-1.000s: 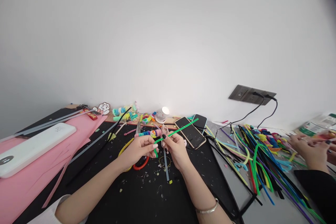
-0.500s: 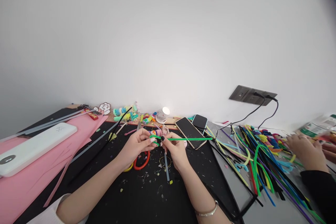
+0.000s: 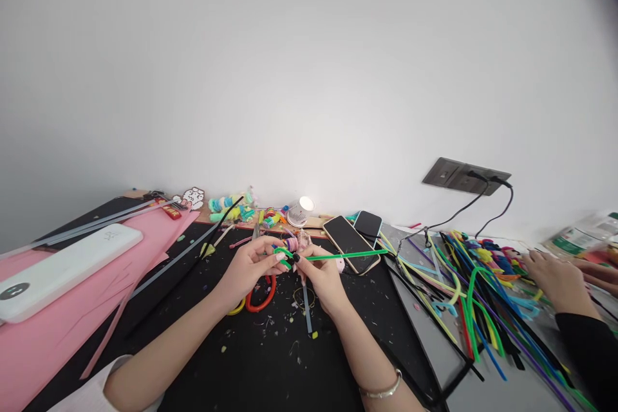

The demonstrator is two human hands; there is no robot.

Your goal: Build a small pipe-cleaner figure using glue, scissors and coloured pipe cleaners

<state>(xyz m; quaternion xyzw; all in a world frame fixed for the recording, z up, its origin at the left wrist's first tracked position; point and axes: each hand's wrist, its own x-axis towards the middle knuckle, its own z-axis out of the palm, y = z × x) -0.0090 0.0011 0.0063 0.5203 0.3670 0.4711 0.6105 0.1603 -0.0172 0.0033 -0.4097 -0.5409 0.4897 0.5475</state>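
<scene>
Between my two hands is a green pipe cleaner [image 3: 348, 255], bent into a small loop at its left end. My left hand [image 3: 257, 265] is closed, pinching the looped end between thumb and fingers. My right hand [image 3: 319, 275] grips the same pipe cleaner beside the loop, and the straight length sticks out to the right past it. Scissors with red and yellow handles [image 3: 263, 299] lie under my left hand, partly hidden by it. A grey strip [image 3: 308, 312] lies on the black mat [image 3: 261, 367] below my right hand.
Two phones [image 3: 347, 241] lie behind my right hand, near a white cup [image 3: 300, 212]. A white power bank [image 3: 72, 270] rests on pink sheets [image 3: 43, 360] at left. Many coloured pipe cleaners [image 3: 476, 309] spread at right, where another person's hand [image 3: 560, 280] works.
The straight length of the green pipe cleaner now tilts slightly upward to the right. The loop end has shifted a little in my fingers. The other person's hand has moved slightly left.
</scene>
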